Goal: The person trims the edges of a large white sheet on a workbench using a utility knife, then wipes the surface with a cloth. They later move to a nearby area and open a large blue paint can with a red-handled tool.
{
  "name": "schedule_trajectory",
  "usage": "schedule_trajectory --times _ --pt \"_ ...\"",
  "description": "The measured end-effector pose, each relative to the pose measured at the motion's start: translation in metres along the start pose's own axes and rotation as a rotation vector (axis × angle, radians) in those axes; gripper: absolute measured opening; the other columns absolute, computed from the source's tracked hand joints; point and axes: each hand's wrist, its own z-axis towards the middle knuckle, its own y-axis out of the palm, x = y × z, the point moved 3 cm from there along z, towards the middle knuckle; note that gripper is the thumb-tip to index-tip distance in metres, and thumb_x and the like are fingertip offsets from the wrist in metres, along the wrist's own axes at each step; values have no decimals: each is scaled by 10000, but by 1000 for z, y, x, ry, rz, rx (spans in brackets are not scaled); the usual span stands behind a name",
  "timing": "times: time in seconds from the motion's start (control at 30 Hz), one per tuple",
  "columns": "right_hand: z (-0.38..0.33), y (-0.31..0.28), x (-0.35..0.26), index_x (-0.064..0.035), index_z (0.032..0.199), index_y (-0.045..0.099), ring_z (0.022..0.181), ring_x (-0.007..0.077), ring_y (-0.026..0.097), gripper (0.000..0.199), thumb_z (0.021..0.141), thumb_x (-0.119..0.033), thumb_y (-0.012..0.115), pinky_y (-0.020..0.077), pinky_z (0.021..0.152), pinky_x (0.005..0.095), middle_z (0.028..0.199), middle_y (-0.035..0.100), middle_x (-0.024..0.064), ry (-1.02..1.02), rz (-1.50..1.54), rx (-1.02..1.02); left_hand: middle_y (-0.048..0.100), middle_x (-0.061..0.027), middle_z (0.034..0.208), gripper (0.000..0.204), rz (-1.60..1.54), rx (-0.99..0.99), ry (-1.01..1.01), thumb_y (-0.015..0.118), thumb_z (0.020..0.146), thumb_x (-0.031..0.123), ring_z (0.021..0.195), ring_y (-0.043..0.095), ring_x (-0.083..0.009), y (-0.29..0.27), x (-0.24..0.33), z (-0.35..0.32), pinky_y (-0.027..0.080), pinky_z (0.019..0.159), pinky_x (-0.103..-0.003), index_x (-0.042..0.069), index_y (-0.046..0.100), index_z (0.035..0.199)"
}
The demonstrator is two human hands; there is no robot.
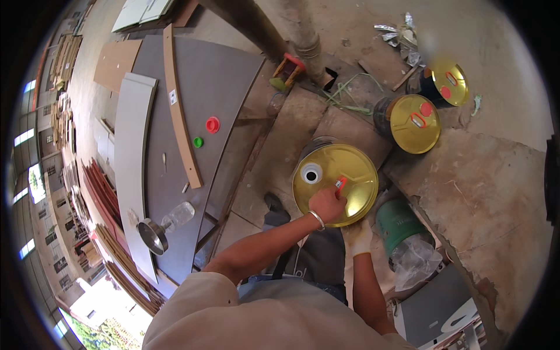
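Observation:
A large metal drum with a gold lid is in front of my legs, with a white-rimmed open spout on its left. My left hand, with a bracelet at its wrist, is closed round the red-ended carrying handle on the lid. Close under the drum's near right rim is my right hand in a pale glove. The lid's edge hides its fingers, so their grip does not show. On the grey table to the left lie a red cap and a smaller green cap.
Two more gold-lidded drums stand at the far right. A green bucket with clear plastic sheeting is right of my right hand. The grey table bears a metal funnel and a long curved wooden strip. Pipes rise beyond a small stool.

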Motion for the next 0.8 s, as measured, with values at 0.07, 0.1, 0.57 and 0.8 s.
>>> schedule_trajectory --times 0.07,0.1,0.57,0.8 --pt "-7 -15 -8 -78 1349 555 1181 345 586 450 1054 -375 388 506 955 565 1305 615 142 -49 -108 -17 714 -186 842 222 -5 -42 1 640 835 298 806 698 -405 24 5 27 544 720 -511 84 685 868" --pt "-11 -25 -10 -93 1278 587 1141 343 598 417 1050 -389 401 502 953 552 1236 639 134 -75 -127 67 717 -188 851 223 5 -53 16 636 841 298 814 699 -405 37 5 40 544 725 -515 83 687 874" --pt "-77 -79 -20 -102 1246 595 1019 305 620 372 979 -349 516 497 871 480 1144 647 113 -156 -110 256 701 -280 1039 281 -231 -180 -73 601 835 163 1007 679 -443 196 -3 170 536 885 -504 24 680 1066" --pt "-76 -63 -37 -117 1224 618 1027 310 616 358 957 -345 546 487 891 477 1143 659 108 -200 -223 222 708 -268 1026 427 -662 -418 -222 600 842 156 957 711 -384 255 19 172 556 895 -490 -7 597 1237"
